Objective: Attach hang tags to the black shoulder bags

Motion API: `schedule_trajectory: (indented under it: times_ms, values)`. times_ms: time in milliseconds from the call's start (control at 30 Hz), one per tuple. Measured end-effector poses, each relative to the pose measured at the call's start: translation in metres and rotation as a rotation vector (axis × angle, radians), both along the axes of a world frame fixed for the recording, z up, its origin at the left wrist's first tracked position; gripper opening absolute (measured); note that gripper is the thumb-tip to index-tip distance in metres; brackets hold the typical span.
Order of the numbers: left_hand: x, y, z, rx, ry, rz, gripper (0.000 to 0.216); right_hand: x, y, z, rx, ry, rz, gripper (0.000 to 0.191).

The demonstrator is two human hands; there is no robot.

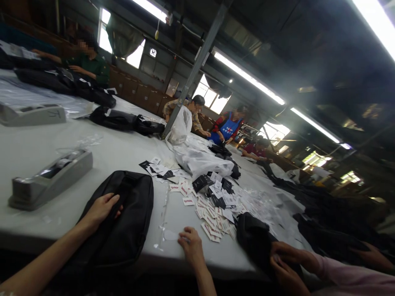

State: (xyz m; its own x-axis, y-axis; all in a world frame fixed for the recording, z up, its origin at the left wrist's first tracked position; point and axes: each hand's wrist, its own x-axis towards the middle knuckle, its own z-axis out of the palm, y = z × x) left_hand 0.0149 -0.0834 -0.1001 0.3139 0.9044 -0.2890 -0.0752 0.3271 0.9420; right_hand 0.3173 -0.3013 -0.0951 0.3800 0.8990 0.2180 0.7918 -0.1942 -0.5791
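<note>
A black bag lies at the table's front edge, left of centre. My left hand is closed on its top, fingers curled around a fold or strap of the dark material. To the right of the bag, my right hand rests low over the white table with its fingers curled together. A thin clear film piece is beside its fingertips; whether they pinch it is hard to make out. Just beyond lie piles of white tags with red print and black and white cards.
Two grey tape dispensers stand at the left. On the right, a co-worker's hands hold another black bag. A metal post rises mid-table beside white plastic bags. Several people work along the far side.
</note>
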Motion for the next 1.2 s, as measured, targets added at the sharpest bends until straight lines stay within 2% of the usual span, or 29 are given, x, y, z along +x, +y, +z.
schedule_trajectory:
  times_ms: [200,333,500,667,800,900,1000,1100,1200]
  values:
    - [0.0,0.001,-0.003,0.017,-0.019,-0.007,0.027,-0.009,-0.003,-0.009,0.049,-0.122,-0.028,0.012]
    - [0.001,-0.001,0.001,0.027,-0.022,-0.003,0.025,-0.015,-0.003,-0.013,0.127,-0.161,-0.088,0.026]
    - [0.003,-0.004,0.005,0.041,-0.046,0.003,0.024,-0.033,0.017,0.001,0.209,-0.074,-0.22,0.037]
    - [0.006,-0.005,0.009,0.061,-0.048,0.012,0.021,-0.09,0.078,0.019,0.309,0.063,-0.28,0.037]
    - [0.002,-0.005,0.009,0.086,-0.028,-0.012,0.021,-0.148,0.105,0.015,0.349,0.15,-0.238,0.036]
    - [-0.008,-0.004,0.008,0.098,-0.012,-0.077,0.023,-0.176,0.094,0.002,0.359,0.187,-0.213,0.034]
    - [-0.021,-0.002,0.01,0.096,-0.012,-0.176,0.029,-0.183,0.072,-0.006,0.325,0.233,-0.136,0.032]
    - [-0.03,0.005,0.021,0.086,-0.026,-0.258,0.037,-0.172,0.061,0.008,0.293,0.311,-0.149,0.029]
    - [-0.032,0.011,0.042,0.047,-0.105,-0.335,0.042,-0.156,0.073,0.035,0.227,0.463,-0.114,0.026]
